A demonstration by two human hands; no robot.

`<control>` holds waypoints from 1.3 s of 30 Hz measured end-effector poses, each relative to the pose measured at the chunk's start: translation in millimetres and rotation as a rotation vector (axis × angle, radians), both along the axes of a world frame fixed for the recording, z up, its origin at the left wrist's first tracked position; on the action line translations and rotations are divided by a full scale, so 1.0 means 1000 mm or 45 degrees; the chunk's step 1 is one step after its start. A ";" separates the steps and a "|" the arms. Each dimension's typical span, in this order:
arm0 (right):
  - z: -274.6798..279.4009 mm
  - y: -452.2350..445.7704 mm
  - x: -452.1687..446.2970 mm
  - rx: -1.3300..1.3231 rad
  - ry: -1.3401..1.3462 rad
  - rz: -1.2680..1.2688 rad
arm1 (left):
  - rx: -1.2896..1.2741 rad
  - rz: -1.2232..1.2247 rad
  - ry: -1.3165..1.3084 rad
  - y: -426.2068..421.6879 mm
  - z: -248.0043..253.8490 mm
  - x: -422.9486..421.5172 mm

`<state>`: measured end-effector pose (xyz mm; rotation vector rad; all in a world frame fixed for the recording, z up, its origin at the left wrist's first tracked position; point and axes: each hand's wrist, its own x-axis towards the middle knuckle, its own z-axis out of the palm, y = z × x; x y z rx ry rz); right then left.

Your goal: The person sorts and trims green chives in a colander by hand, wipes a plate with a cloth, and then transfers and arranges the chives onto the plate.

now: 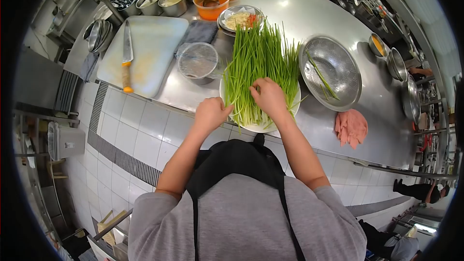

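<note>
A big heap of long green chives (263,60) lies on a white round plate (261,128) at the table's near edge, pale ends toward me. My left hand (212,114) is closed at the left edge of the heap, its thumb and fingertips against the pale stems; what is between them is too small to make out. On top of the heap, my right hand (269,97) has its fingers curled in and pinched on chives. To the right, a perforated metal colander (340,77) holds a few loose green stalks (321,75).
A knife (127,53) lies on a white cutting board (159,43) at left. Nearer stands a plastic-covered round container (198,60). Behind are an orange-filled tub (211,7) and several metal pots (173,2). A pink cloth (351,128) lies at right, by stacked metal bowls (397,64).
</note>
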<state>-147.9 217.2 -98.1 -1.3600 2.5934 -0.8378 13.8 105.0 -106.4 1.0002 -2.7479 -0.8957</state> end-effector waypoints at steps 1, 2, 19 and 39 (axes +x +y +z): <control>-0.001 -0.010 -0.001 -0.061 -0.071 0.066 | -0.011 -0.012 0.028 0.003 -0.003 -0.001; -0.002 -0.019 -0.003 -0.120 -0.143 0.134 | -0.025 -0.037 0.172 0.007 -0.009 -0.001; -0.001 -0.035 -0.047 -0.287 -0.152 -0.182 | -0.057 0.081 0.335 -0.007 -0.018 -0.007; -0.013 0.017 0.002 0.063 -0.030 -0.142 | 0.044 -0.048 0.195 -0.022 -0.003 -0.072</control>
